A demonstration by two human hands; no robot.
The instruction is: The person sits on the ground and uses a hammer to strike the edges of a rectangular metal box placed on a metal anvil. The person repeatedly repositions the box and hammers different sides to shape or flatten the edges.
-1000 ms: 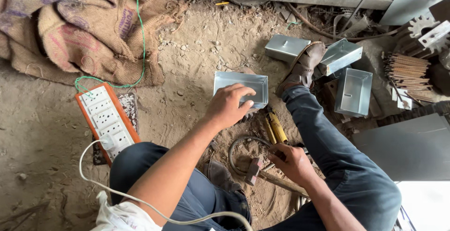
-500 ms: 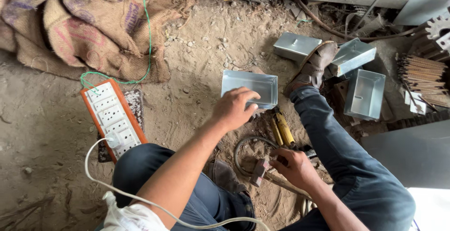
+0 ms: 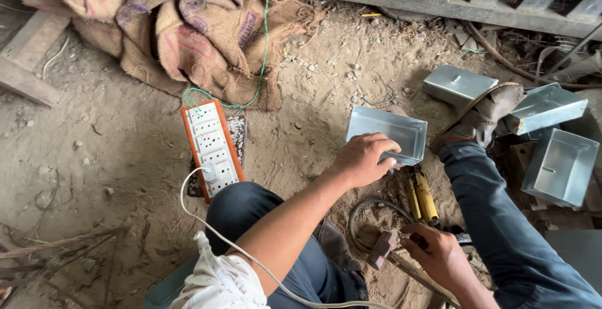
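Item: open sheet-metal box (image 3: 389, 132), on dirt floor (image 3: 125, 158) before the knees. Left hand (image 3: 364, 158) gripped its near rim; right hand (image 3: 439, 255) closed on a hammer (image 3: 384, 250). Risk: sharp rim could cut fingers; loose hold might let box skid.

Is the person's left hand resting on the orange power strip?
No, the left hand grips the near edge of an open metal box, while the power strip lies apart.

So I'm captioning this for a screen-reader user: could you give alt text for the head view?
Seated on dirt ground, a person's left hand grips the near rim of an open metal box, while the right hand holds a hammer. An orange power strip lies to the left; more metal boxes sit right.
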